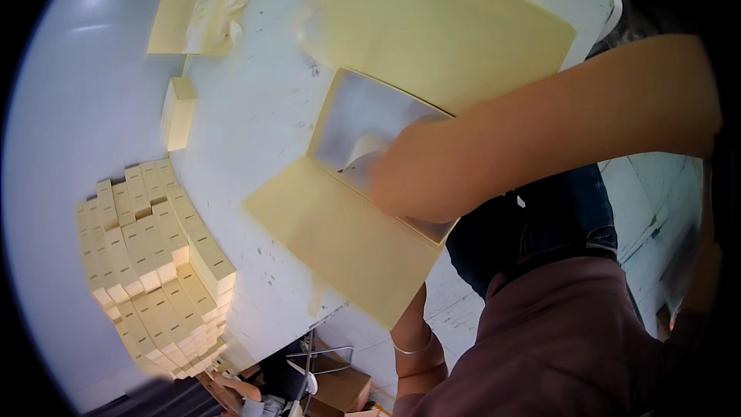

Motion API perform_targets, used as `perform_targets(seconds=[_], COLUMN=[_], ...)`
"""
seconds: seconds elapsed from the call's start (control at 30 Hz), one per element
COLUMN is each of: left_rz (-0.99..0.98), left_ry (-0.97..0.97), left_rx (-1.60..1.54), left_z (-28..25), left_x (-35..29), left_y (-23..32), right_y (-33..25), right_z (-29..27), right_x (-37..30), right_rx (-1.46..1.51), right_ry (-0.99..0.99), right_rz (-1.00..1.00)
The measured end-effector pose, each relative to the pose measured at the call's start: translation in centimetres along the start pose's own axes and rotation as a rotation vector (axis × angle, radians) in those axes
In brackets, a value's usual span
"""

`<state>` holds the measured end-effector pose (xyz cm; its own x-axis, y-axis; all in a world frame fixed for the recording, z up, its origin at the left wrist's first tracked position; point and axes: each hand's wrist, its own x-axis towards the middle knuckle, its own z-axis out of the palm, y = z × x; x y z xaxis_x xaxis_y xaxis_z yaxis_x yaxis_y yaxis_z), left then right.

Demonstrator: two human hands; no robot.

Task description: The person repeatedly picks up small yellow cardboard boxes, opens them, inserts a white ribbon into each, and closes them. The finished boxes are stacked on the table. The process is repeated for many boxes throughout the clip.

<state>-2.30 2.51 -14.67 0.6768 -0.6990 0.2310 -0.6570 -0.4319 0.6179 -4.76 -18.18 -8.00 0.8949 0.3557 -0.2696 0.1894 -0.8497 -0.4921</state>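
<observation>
A cream folding box [340, 239] lies opened out at the table's edge, its flat panel toward me and its shallow tray side beyond. The tray has a grey, shiny inside [363, 112]. Over it is my right hand [413, 174], fingers curled down and blurred. A white curled piece [364, 148], like paper or film, rises by its fingertips; the hand hides what it grips. My left forearm [419, 347], with a thin bracelet, comes up under the near corner of the panel. That panel covers my left hand.
A large cream sheet or board [440, 27] lies beyond the box. On the left stands a big stack of small cream boxes [154, 262]. Farther back are a single upright box [180, 112] and an open one [204, 15] with a crumpled lining. A brown carton [340, 386] sits below the table.
</observation>
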Motion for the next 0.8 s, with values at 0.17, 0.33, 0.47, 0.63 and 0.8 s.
perform_targets(seconds=[0.17, 0.33, 0.47, 0.63, 0.8], left_rz=[0.160, -0.318, -0.568, -0.109, 0.181], left_ry=[0.077, 0.457, 0.452, 0.206, -0.078], left_rx=[0.074, 0.353, 0.734, 0.226, 0.185], left_z=[-0.7, -10.8, -16.0, -10.3, -5.1], left_x=[1.1, -2.5, -8.7, -2.4, 4.7], left_y=[-0.8, -11.2, -16.4, -7.9, -4.2], right_y=[-0.2, 0.4, -1.1, -2.0, -1.8], right_z=[0.6, 1.5, 3.6, 5.9, 6.6], right_x=[-1.4, -3.8, -4.8, -4.0, -4.0], right_rx=[0.090, -0.060, -0.061, -0.311, -0.372], right_ry=[0.135, 0.602, 0.714, 0.767, 0.722], right_rz=[0.042, -0.175, -0.197, -0.177, -0.121])
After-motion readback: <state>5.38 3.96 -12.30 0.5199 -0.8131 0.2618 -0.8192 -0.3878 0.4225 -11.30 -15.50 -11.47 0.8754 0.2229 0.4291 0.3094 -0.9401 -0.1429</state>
